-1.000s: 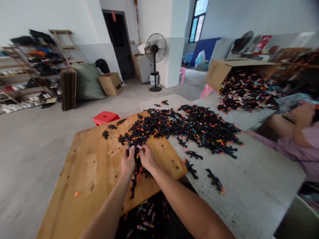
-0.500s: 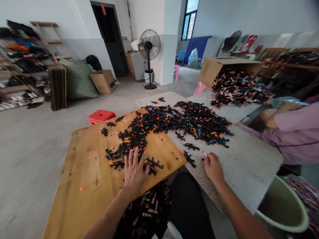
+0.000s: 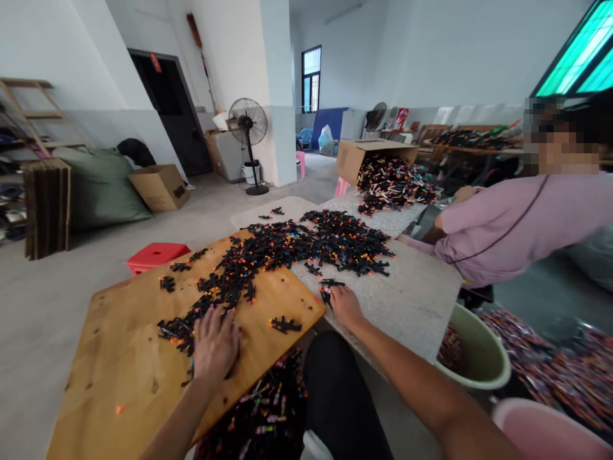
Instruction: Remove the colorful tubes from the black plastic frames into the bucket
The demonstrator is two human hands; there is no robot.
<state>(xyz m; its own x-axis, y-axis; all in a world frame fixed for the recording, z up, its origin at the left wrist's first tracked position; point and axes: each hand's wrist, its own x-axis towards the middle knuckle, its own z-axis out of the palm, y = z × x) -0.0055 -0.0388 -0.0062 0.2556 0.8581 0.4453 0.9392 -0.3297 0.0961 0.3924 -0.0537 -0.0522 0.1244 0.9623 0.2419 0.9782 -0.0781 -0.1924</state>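
Observation:
My left hand (image 3: pixel 216 342) lies palm down on the wooden board, fingers stretched and slightly apart. It covers part of a cluster of small black toy guns (image 3: pixel 179 329) with orange tips. On the grey stone table, close to the board's corner, my right hand (image 3: pixel 345 303) has its fingers closed at a black toy gun (image 3: pixel 326 296); the fingertips are partly hidden. Another toy gun (image 3: pixel 332 282) lies just beyond those fingers. A single toy gun (image 3: pixel 286 324) rests on the board between my hands. Ahead spreads a large heap of toy guns (image 3: pixel 335 236).
A tipped cardboard box (image 3: pixel 352 160) spills more black pieces at the back. At the right sits a person in a pink shirt (image 3: pixel 517 223). A green tub (image 3: pixel 502 377) stands below the stone table (image 3: pixel 412 281). A red stool (image 3: pixel 156 255) is behind the wooden board (image 3: pixel 129 345).
My right hand has moved left to the toy guns by the board's corner. My left hand has slid left and nearer, with toy guns under it. The view has turned right.

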